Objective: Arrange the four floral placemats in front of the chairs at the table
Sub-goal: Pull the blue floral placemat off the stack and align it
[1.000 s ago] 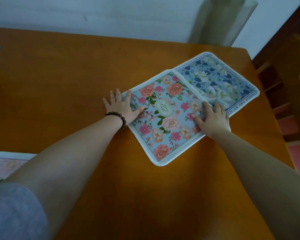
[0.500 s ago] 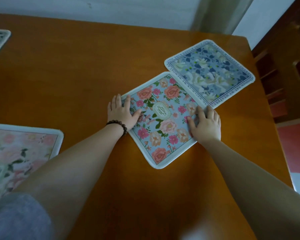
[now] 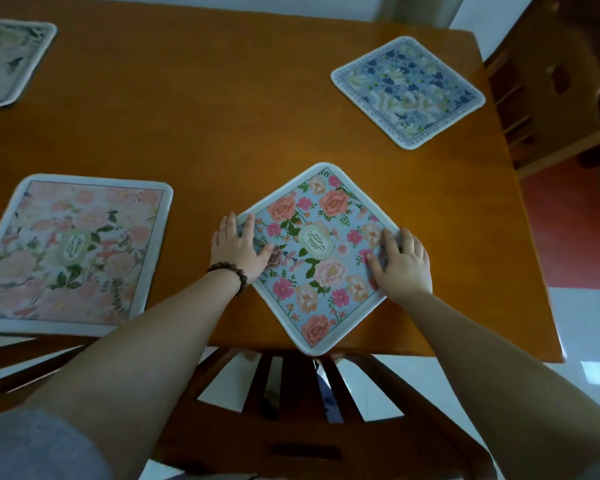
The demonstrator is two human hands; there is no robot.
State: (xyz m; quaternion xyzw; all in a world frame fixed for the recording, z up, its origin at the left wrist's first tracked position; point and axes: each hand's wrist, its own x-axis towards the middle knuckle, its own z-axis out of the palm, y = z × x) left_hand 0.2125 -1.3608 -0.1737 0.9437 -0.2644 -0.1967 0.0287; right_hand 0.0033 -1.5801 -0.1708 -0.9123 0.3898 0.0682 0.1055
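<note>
A light-blue placemat with pink and peach flowers (image 3: 317, 244) lies turned like a diamond at the near edge of the wooden table (image 3: 222, 116), its lowest corner at the edge. My left hand (image 3: 238, 249), with a bead bracelet at the wrist, presses flat on its left corner. My right hand (image 3: 400, 263) presses flat on its right corner. A dark-blue and cream placemat (image 3: 407, 91) lies at the far right. A pale pink floral placemat (image 3: 73, 251) sits at the near left. A fourth, pale placemat (image 3: 9, 60) is cut off at the far left.
A wooden chair (image 3: 291, 403) with a slatted back stands just below the near table edge, under the diamond mat. Another wooden chair (image 3: 551, 81) stands beyond the table's right side. Red and white floor shows at the right.
Both hands have slid the pink-flowered blue placemat toward me, away from the dark-blue one, to the near table edge. The view has pulled back, bringing in the chair and the left placemats.
</note>
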